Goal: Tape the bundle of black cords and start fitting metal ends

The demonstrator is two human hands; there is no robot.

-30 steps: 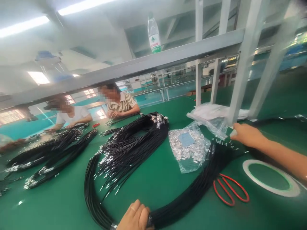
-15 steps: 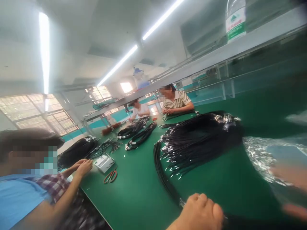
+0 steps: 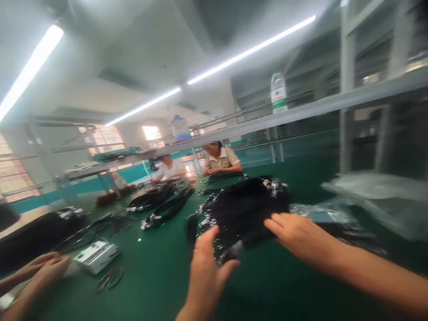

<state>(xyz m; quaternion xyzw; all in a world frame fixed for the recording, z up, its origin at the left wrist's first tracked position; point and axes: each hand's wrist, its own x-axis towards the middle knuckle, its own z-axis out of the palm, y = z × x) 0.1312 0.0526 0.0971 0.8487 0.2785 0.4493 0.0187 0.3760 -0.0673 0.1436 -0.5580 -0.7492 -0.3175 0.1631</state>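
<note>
A large pile of black cables [image 3: 247,209] with shiny metal ends lies on the green table in front of me. My left hand [image 3: 207,267] is at the pile's near side, thumb and fingers spread apart. Between them and just beyond shows the shiny, blurred end of a cable bundle [image 3: 231,252]; whether the hand touches it I cannot tell. At the pile's right edge, my right hand [image 3: 294,232] reaches in with its fingers stretched out over the cables. I see nothing gripped in it, though motion blurs the fingertips.
Clear plastic bags [image 3: 377,191] lie at right. A white box [image 3: 96,256] and scissors [image 3: 109,279] are at left, beside a co-worker's hands [image 3: 43,272]. More cable bundles [image 3: 169,207] lie farther back, near two people. A shelf [image 3: 310,104] carrying a bottle [image 3: 278,94] crosses above.
The view has swung right. My left hand, closed round a cable bundle before, is now open near the pile. My right hand has moved from the plastic bag to the pile's edge.
</note>
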